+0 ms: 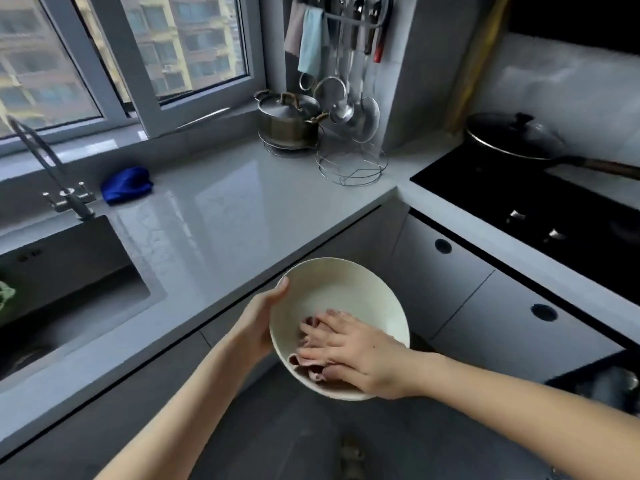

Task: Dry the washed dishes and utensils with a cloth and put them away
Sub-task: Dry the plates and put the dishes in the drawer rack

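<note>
- Your left hand (261, 318) grips the bowl (341, 299) by its nine o'clock rim, thumb over the edge.
- Your right hand (349, 348) presses the cloth (304, 362) flat-fingered inside the bowl.
- The bowl hangs tilted at six o'clock, off the desk (221, 216).

The sink (74, 282) sits at the table's (242, 216) left end, tap (52, 171) behind it and a folded rag (126, 185) just to its right. A lidded pot (289, 121) and wire rack (351, 168) stand in the back corner, with the hob (540, 209) to the right, a pan (516, 136) on it.
</note>
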Available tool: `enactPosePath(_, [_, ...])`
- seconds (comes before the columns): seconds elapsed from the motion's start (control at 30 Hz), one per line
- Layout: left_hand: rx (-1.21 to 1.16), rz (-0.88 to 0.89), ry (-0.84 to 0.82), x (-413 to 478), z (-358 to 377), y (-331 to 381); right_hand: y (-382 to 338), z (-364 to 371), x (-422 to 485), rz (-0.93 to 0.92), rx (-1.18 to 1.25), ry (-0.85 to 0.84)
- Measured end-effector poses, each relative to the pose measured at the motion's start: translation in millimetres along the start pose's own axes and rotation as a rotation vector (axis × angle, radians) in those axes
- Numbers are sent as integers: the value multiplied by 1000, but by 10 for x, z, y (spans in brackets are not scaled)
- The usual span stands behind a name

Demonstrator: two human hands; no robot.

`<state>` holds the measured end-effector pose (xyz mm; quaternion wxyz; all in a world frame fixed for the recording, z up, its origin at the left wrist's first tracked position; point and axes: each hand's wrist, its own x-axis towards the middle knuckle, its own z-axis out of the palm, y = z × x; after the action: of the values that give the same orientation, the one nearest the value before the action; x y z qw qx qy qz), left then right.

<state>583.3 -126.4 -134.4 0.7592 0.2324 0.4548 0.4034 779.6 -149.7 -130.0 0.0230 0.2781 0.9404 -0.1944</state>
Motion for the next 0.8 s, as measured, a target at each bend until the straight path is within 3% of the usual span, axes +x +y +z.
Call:
enactPosePath(0.1, [20,-71,-30,-147,172,-305,-39,87,-44,151,-132,77])
enactPosePath(0.33, [55,0,-44,-236,540,-663,395,261,-926,641,-319,165])
enactPosePath(0.37, [67,9,-43,-221,647,-724,408,350,-1092,677,-286,206])
enactPosePath(0.43, [92,14,-40,-185,897,-874,329,435,-1485,866,37,298])
enactPosePath(0.5, [125,6,-61,-134,1158,-1054,219,439,-1951,1020,418,605])
enactPosePath(0.57, [168,-12,-88,-67,1447,-1241,184,497,-2483,1125,531,807])
enactPosePath(0.7, [266,-49,-164,77,2158,-1677,176,659,-3675,1282,482,701])
enactPosePath(0.8, [320,-79,-252,108,2815,-2142,165,824,-4504,1322,480,422])
